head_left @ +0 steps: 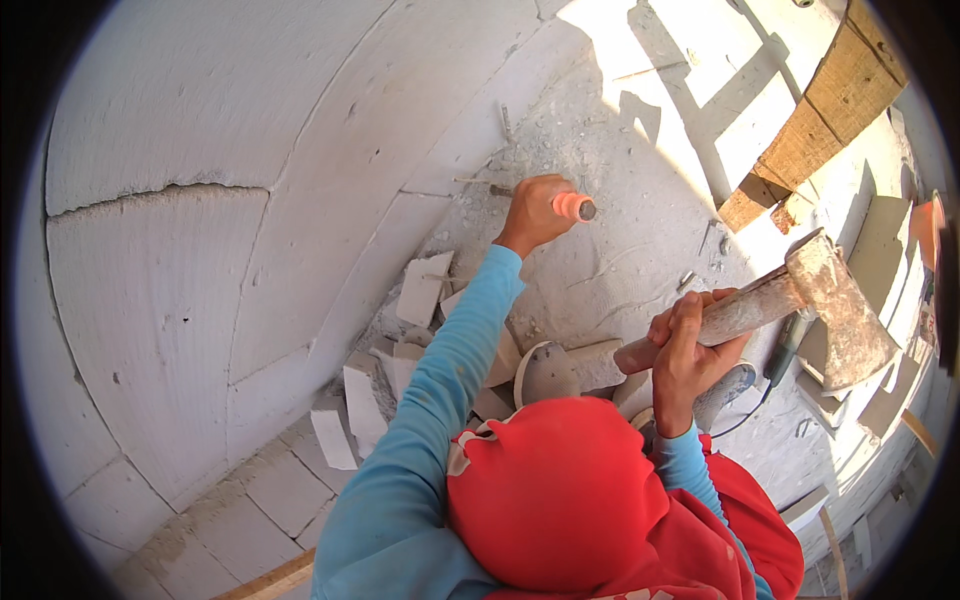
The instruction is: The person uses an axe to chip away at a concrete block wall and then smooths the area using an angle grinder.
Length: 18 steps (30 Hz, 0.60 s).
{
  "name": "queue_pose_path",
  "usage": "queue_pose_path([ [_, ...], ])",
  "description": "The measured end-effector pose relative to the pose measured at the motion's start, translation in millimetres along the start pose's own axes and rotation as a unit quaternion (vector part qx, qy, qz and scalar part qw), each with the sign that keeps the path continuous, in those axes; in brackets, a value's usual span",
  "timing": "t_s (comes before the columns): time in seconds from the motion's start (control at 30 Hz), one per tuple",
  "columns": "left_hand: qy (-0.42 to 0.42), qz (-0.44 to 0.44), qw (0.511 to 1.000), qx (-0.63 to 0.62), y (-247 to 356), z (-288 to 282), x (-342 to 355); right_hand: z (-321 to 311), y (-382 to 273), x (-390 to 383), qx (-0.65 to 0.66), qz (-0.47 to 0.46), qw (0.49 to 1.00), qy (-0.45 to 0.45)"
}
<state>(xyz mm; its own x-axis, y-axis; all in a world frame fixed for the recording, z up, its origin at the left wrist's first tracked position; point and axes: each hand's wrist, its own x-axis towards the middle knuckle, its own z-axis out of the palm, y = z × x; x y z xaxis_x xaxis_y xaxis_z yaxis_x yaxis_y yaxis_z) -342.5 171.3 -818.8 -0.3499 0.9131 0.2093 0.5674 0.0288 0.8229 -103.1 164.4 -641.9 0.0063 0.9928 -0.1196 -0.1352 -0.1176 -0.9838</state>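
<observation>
Orange covers the end of the chisel (pixel 573 207), and from far off I see the left hand (pixel 535 212) wrapped around it, close to the white block wall (pixel 370 170). I can't tell if its tip touches anything. The right hand (pixel 690 350) is curled around the thick handle of an old axe (pixel 840 315), whose rusty head points up and right. Broken white blocks (pixel 422 290) lie beside the blue left sleeve (pixel 450 360), on the dusty floor (pixel 570 290).
</observation>
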Motion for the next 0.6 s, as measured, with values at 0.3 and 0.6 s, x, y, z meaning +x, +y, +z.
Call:
queue_pose_path([
  [0.3,-0.035,-0.012,0.999,0.017,-1,-2,-10,-16,82,-7,-0.273,0.151,0.925,-0.219],
  [0.6,-0.023,0.000,1.000,-0.006,10,10,6,-21,15,37,-0.217,0.139,0.956,-0.137],
])
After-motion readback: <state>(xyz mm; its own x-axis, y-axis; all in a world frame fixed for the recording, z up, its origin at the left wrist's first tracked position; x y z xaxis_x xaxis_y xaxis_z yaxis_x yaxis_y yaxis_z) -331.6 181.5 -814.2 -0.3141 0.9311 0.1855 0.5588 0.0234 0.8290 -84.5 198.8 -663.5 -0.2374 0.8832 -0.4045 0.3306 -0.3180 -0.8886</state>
